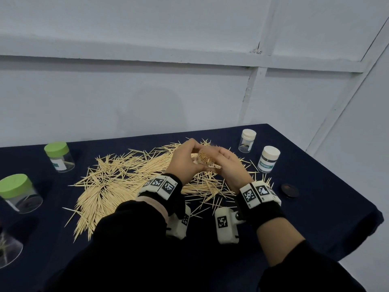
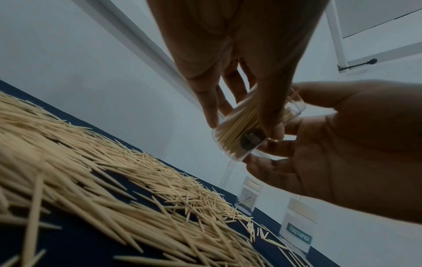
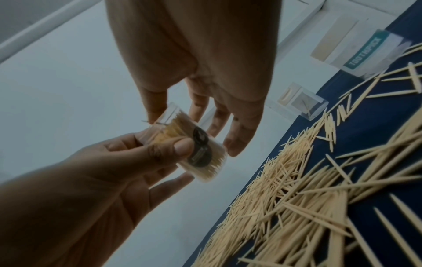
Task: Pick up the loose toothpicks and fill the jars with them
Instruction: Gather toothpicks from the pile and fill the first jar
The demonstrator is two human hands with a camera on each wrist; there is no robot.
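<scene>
Nearest you, your black sleeves (image 1: 130,239) and the marker-tagged wrist bands (image 1: 160,185) sit low over the dark blue tablecloth (image 1: 315,207). Just beyond them, your left hand (image 1: 183,160) and right hand (image 1: 229,167) meet above the pile of loose toothpicks (image 1: 117,180) — both hold one clear jar (image 1: 207,158), open at the top and packed with toothpicks. Your left thumb and fingers curl round its wall, seen from the right wrist at (image 3: 182,146); your right hand's fingers (image 2: 269,126) wrap it from the other side. The jar is tilted, its mouth toward you, and clear of the table.

A dark lid (image 1: 290,190) lies on the cloth to your right. Farther right stand two cream-lidded jars (image 1: 269,159) — the nearer one labelled TOOTHPICK. To your left stand two green-lidded jars (image 1: 60,155), nearly empty, and another clear jar (image 1: 8,249) at the frame's edge. Behind the table is a pale wall (image 1: 147,91).
</scene>
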